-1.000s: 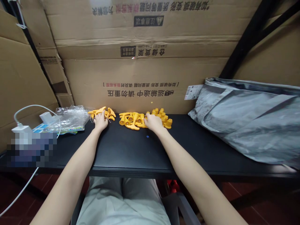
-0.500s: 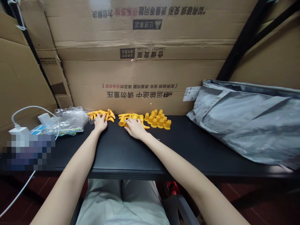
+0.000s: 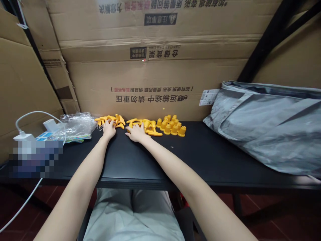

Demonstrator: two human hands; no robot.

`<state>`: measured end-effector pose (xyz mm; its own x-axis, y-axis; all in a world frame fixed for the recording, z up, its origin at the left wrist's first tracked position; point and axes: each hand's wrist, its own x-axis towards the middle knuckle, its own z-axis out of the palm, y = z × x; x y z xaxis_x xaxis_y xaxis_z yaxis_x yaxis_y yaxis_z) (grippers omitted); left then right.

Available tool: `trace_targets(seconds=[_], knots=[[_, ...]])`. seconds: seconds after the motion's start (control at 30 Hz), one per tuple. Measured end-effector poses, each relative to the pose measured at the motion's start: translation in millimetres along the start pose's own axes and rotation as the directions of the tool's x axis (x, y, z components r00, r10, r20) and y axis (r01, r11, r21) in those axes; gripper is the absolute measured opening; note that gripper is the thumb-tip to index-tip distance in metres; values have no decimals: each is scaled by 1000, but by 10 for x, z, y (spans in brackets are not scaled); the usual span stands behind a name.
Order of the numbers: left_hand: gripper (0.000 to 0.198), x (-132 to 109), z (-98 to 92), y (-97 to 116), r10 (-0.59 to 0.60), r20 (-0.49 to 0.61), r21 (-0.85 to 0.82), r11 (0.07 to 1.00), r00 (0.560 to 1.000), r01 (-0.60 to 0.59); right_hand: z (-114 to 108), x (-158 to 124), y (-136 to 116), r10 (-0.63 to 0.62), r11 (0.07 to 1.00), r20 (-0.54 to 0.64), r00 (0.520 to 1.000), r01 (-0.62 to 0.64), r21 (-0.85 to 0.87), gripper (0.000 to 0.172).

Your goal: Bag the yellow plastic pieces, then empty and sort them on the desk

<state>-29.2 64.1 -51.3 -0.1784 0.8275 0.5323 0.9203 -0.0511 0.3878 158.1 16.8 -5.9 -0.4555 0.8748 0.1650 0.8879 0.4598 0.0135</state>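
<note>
My left hand (image 3: pixel 109 129) reaches into the left heap of yellow T-handled corkscrews (image 3: pixel 120 119), some with bare metal spirals at its near side. Its fingers are spread over the handles, their tips partly hidden. Over the middle heap of yellow T-handled pieces (image 3: pixel 157 133), some with cup-shaped parts, lies my right hand (image 3: pixel 136 132). Its fingers are apart and the thumb points left; what lies beneath the palm is hidden. Just right of that heap, several yellow tapered cups (image 3: pixel 167 129) stand in a tight cluster, touched by neither hand.
Clear plastic bags (image 3: pixel 77 125) lie on the left of the black table (image 3: pixel 140 164), near a white charger (image 3: pixel 24 138) with a cable. A large grey bag (image 3: pixel 263 127) sits at the right. Cardboard (image 3: pixel 155 73) stands along the back.
My right hand has shifted left across the middle heap, uncovering more yellow pieces on its right side. My left hand stays at the left heap. The camera view has moved slightly.
</note>
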Motion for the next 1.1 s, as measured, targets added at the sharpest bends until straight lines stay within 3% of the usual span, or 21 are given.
trace_targets(seconds=[0.1, 0.33, 0.5, 0.67, 0.8, 0.97, 1.1], knots=[[30, -10, -13, 16, -5, -3, 22, 1000, 1000, 5, 13, 15, -49, 32, 999, -15, 999, -32, -4, 41], [30, -51, -101, 95, 32, -47, 52, 998, 998, -30, 48, 0, 5, 91, 995, -216, 972, -80, 59, 33], [46, -79, -266, 255, 213, -118, 42, 977, 970, -210, -112, -34, 106, 128, 988, -348, 929, -88, 128, 32], [52, -134, -355, 488, 453, -39, -2, 891, 891, -453, -257, -152, 315, -17, 989, -515, 857, 90, 117, 35], [50, -181, -372, 623, 533, 35, -49, 846, 846, -531, -259, -263, 520, -162, 966, -533, 830, 245, 87, 35], [46, -190, -407, 666, 505, 59, -71, 863, 861, -501, -233, -311, 637, -281, 946, -474, 835, 324, 11, 36], [40, -183, -442, 660, 434, 31, -69, 899, 900, -431, -268, -308, 628, -291, 946, -479, 828, 323, -17, 37]])
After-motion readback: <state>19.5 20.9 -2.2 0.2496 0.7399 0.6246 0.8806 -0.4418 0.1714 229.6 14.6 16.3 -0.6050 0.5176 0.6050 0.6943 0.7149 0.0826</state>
